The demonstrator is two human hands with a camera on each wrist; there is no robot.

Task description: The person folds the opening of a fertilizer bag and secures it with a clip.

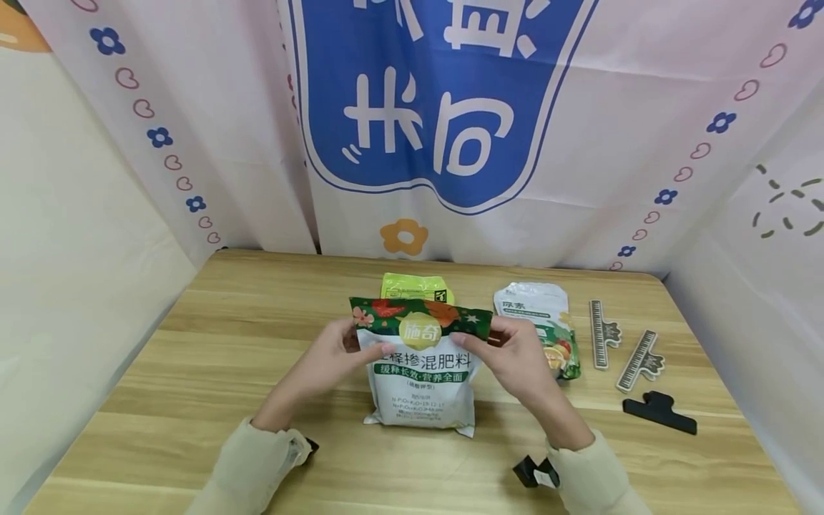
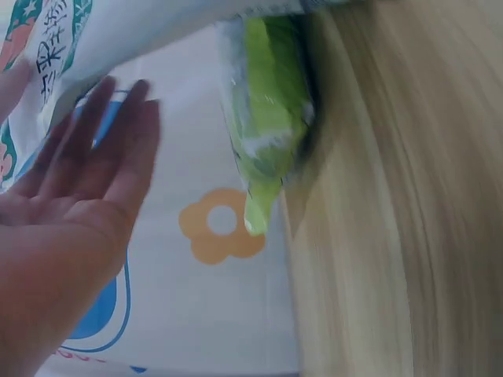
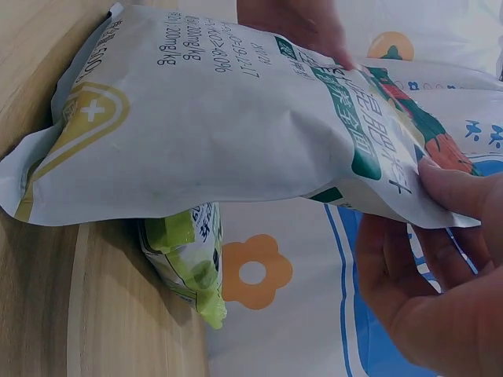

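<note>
A white fertilizer bag (image 1: 421, 400) with a dark green, flower-printed top band stands upright on the wooden table (image 1: 212, 343). My left hand (image 1: 331, 361) holds its upper left side, thumb on the front and fingers behind. On the upper right side, my right hand (image 1: 515, 354) pinches the bag the same way; the right wrist view shows that thumb on the print and the fingers underneath. In the left wrist view, the fingers of the left hand (image 2: 86, 181) look fairly straight behind the bag.
Behind the fertilizer bag lies a yellow-green bag (image 1: 412, 285), partly hidden. A smaller white and green bag (image 1: 531, 295) lies to its right. Farther right are two clips with keyboard patterns (image 1: 599, 336) and a black clip (image 1: 659, 413). A printed curtain (image 1: 412, 200) hangs behind the table.
</note>
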